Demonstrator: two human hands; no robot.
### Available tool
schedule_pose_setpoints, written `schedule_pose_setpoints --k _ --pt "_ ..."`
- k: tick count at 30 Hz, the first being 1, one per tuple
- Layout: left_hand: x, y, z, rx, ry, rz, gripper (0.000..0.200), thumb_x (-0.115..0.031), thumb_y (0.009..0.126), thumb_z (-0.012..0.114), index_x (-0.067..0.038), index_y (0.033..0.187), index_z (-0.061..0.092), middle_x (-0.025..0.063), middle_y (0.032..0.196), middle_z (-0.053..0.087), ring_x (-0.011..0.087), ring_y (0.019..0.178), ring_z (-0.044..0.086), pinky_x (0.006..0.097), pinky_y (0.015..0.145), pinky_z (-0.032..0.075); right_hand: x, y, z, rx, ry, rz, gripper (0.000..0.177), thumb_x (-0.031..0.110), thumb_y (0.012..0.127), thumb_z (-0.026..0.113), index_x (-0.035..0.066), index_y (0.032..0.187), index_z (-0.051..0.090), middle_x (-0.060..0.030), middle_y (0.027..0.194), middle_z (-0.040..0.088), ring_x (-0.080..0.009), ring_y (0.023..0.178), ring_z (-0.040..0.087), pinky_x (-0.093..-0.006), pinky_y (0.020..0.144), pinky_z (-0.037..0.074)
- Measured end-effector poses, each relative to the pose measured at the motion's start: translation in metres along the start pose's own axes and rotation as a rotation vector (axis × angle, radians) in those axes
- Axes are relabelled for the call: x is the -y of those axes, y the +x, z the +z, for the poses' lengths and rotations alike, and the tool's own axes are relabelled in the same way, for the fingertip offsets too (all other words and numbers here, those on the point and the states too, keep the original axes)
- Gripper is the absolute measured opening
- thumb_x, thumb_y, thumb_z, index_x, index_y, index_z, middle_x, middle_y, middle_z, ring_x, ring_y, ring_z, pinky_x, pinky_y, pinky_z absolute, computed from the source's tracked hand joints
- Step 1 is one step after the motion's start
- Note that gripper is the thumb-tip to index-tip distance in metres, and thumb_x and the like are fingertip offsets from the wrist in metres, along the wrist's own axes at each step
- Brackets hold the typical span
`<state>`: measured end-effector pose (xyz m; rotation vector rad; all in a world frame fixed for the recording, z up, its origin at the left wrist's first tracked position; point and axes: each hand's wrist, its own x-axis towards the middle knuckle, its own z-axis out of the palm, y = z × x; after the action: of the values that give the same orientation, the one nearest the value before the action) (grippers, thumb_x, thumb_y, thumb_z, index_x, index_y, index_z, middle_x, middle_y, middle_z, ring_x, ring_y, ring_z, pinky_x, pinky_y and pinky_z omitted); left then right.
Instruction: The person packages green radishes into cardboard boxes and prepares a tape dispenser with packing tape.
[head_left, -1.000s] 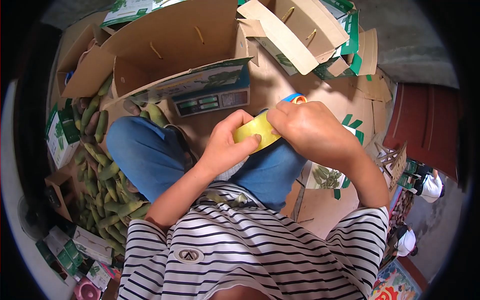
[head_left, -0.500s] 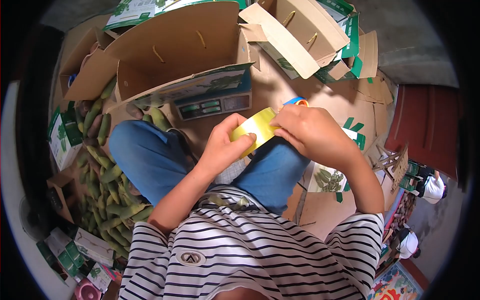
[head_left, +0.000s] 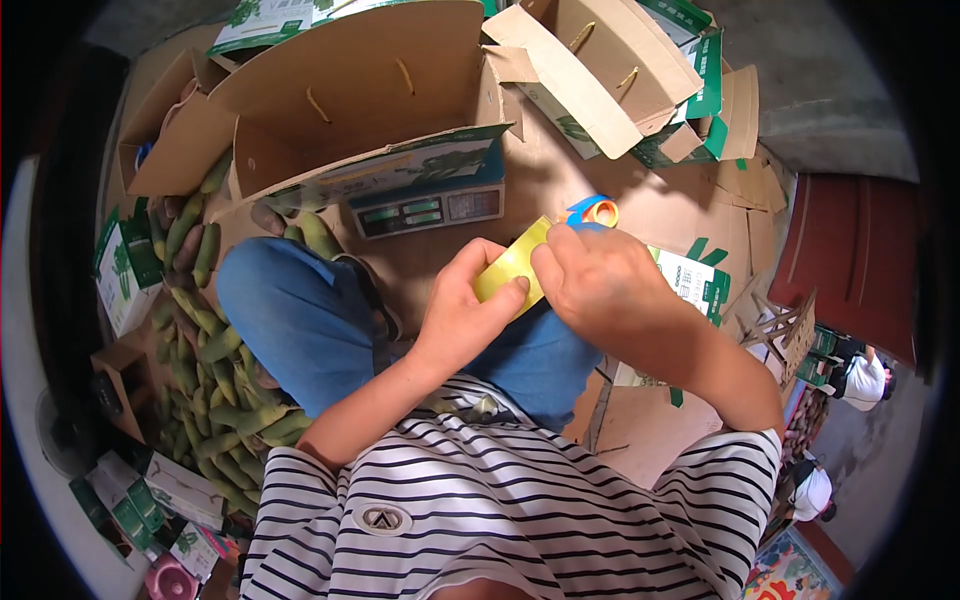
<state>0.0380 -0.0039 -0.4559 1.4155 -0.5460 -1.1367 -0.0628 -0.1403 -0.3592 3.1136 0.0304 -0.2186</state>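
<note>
A wide, glossy yellow tape roll [head_left: 517, 270] is held over my lap, its outer face toward me. My left hand [head_left: 462, 305] is closed around its near left side, the thumb pressed on the tape's face. At the roll's right edge, my right hand [head_left: 605, 280] has its fingers curled and pinched against the tape; the fingertips are partly hidden. Just beyond the right hand lies a blue and orange ring-shaped object [head_left: 598, 210], partly covered by the hand. A digital scale [head_left: 430, 210] stands past my knees, under an open cardboard box [head_left: 345, 110].
Many green, elongated vegetables [head_left: 215, 390] are heaped at my left. Another open carton [head_left: 600, 75] stands at the back right, and a flattened printed carton [head_left: 690, 285] lies right. Two people [head_left: 862, 380] are farther off at the right, near a red door [head_left: 850, 260].
The tape roll has tilted in my hands and turned slightly. My right hand has curled more and shifted a little down, uncovering more of the blue and orange object. My right forearm has swung slightly outward.
</note>
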Motion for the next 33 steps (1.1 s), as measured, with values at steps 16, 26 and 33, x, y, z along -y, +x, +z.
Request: schedule_pose_setpoints --k 16,26,33 --pt "-0.025 -0.003 -0.016 0.24 -0.138 0.019 0.021 -0.013 0.081 0.065 -0.003 0.097 0.055 -0.0011 0.085 0.056 0.0053 0.077 0.05 0.0231 0.067 0.043 -0.034 -0.005 -0.015 0.048 0.815 0.129 0.01 0.003 0.077 0.058 0.004 0.078 0.048 -0.0117 0.065 0.051 -0.0309 0.06 0.054 -0.0394 0.056 0.041" --pt "-0.033 0.001 -0.01 0.346 0.128 0.185 0.055 -0.028 0.065 0.087 -0.005 0.105 0.057 0.0041 0.092 0.061 0.0124 0.085 0.057 0.0268 0.077 0.047 -0.024 -0.029 -0.019 -0.075 0.758 0.185 0.01 0.007 0.081 0.056 0.001 0.08 0.048 -0.0141 0.074 0.059 -0.0345 0.066 0.058 -0.0411 0.059 0.045" --pt "-0.035 0.004 -0.008 0.3 0.227 0.329 0.06 -0.02 0.066 0.083 -0.005 0.116 0.056 0.0063 0.104 0.061 0.0163 0.094 0.06 0.0288 0.085 0.047 -0.03 -0.033 -0.019 0.025 1.146 0.39 0.011 0.01 0.085 0.06 0.004 0.085 0.052 -0.0049 0.071 0.052 -0.0148 0.06 0.055 -0.0294 0.055 0.042"
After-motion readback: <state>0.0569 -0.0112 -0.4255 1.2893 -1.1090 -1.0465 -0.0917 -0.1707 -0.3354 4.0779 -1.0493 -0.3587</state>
